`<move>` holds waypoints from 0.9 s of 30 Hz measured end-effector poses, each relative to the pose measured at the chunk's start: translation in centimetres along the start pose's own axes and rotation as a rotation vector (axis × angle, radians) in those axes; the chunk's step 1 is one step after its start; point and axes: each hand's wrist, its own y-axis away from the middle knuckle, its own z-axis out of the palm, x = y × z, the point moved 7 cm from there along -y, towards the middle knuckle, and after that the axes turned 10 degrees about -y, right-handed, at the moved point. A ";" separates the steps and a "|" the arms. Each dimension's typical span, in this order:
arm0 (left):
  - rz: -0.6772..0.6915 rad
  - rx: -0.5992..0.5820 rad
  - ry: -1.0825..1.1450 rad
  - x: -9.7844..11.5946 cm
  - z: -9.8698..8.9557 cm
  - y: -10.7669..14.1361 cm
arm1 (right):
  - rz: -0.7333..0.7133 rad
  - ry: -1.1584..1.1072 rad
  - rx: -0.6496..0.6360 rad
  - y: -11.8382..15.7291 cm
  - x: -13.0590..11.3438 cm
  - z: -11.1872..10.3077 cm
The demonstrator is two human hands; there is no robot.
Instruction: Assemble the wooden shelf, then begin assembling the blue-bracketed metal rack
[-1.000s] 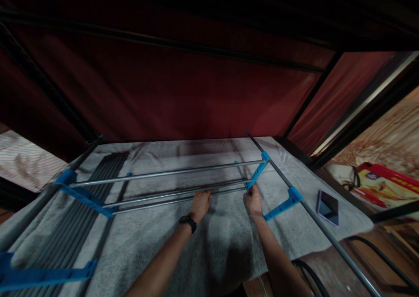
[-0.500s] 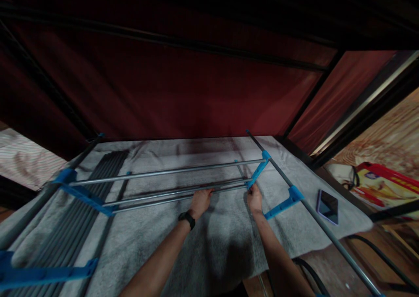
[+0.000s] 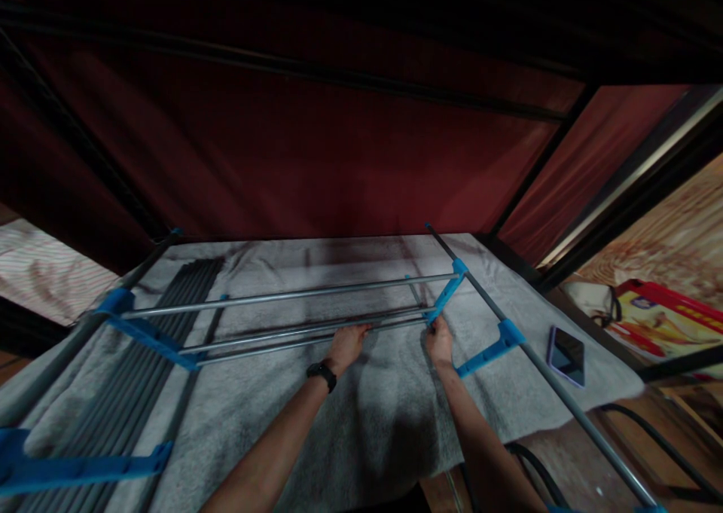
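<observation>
A frame of metal tubes and blue plastic brackets spans the grey cloth (image 3: 271,438). My left hand (image 3: 347,346), with a black watch at the wrist, is closed round the lower metal tube (image 3: 294,344), right of its middle. At that tube's right end, my right hand (image 3: 439,341) grips the end of the upper right blue bracket (image 3: 446,299). A second blue bracket (image 3: 489,355) sticks out from the right side pole (image 3: 581,422), just right of my right hand. The left blue bracket (image 3: 150,334) bears the tubes' other ends.
Several grey tubes (image 3: 124,377) lie side by side at the left, near another blue bracket (image 3: 84,468). A phone (image 3: 566,356) rests on the cloth at the right. Beyond it is a red and yellow package (image 3: 666,317). Dark red fabric (image 3: 339,159) hangs behind.
</observation>
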 end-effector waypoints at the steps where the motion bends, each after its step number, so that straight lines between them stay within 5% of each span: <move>1: 0.002 0.000 0.002 0.0 0.0 0.0 | -0.008 0.003 -0.002 0.0 0.0 0.0; 27: 0.067 0.033 -0.055 1.3 -1.2 2.2 | -0.009 0.062 -0.071 0.3 1.2 0.3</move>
